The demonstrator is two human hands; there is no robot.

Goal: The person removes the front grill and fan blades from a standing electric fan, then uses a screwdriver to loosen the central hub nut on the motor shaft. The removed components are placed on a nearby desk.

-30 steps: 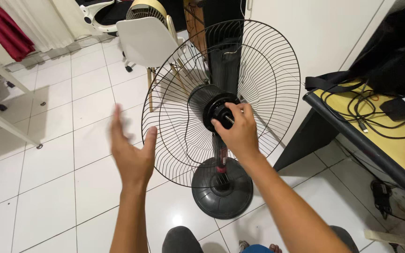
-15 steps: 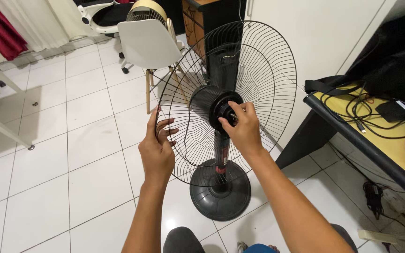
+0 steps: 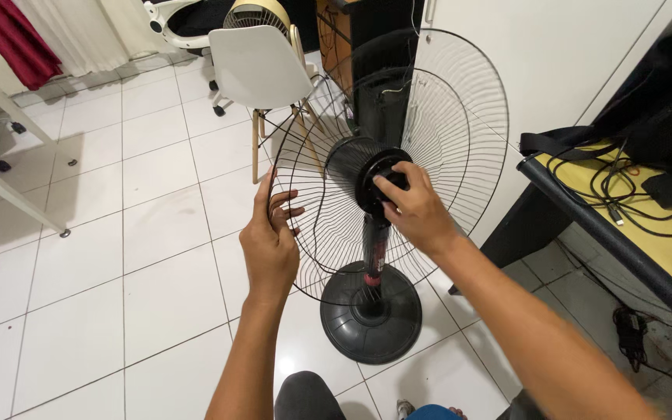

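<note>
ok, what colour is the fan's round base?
Dark grey to black, glossy; the fan base shows in the head view, on white floor tiles.

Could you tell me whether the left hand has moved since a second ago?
Yes. The left hand was open in the air, clear of the wire guard; it has moved right to the guard's left rim and now grips it.

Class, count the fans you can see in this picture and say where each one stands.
2. The black pedestal fan stands on the floor with both hands on it; a cream fan sits behind the white chair. Others may be hidden.
</note>
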